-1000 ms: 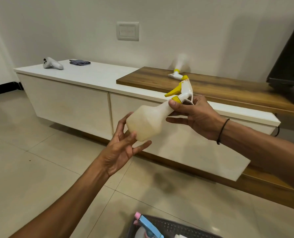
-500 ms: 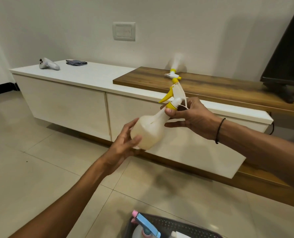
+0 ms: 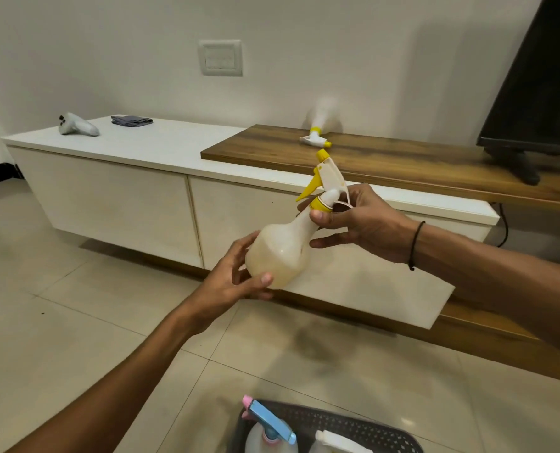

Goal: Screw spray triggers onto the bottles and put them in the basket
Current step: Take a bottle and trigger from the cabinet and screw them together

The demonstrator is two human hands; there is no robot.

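A long, low white cabinet (image 3: 108, 178) runs along the wall, its right part topped by a brown wooden slab (image 3: 403, 161). A black television (image 3: 540, 83) stands on a dark foot at the slab's right end. At the cabinet's left end lie a white handheld controller (image 3: 77, 125) and, just beside it, a folded grey cloth (image 3: 131, 120). Near the slab's rear edge a second translucent bottle with a yellow-and-white trigger (image 3: 319, 127) rests upside down on its trigger.

In front of the cabinet, above the tiled floor, a translucent white plastic bottle (image 3: 280, 253) is held tilted, neck up and to the right. The left hand (image 3: 231, 282) cups its round base, fingers and thumb curled round it. The right hand (image 3: 367, 223) pinches the yellow collar of the white spray trigger with yellow lever (image 3: 326, 181) seated on the neck.

At the bottom edge, a dark perforated plastic basket (image 3: 337, 423) holds a bottle with a blue-and-pink trigger (image 3: 270, 423) and another with a white trigger (image 3: 337, 441).
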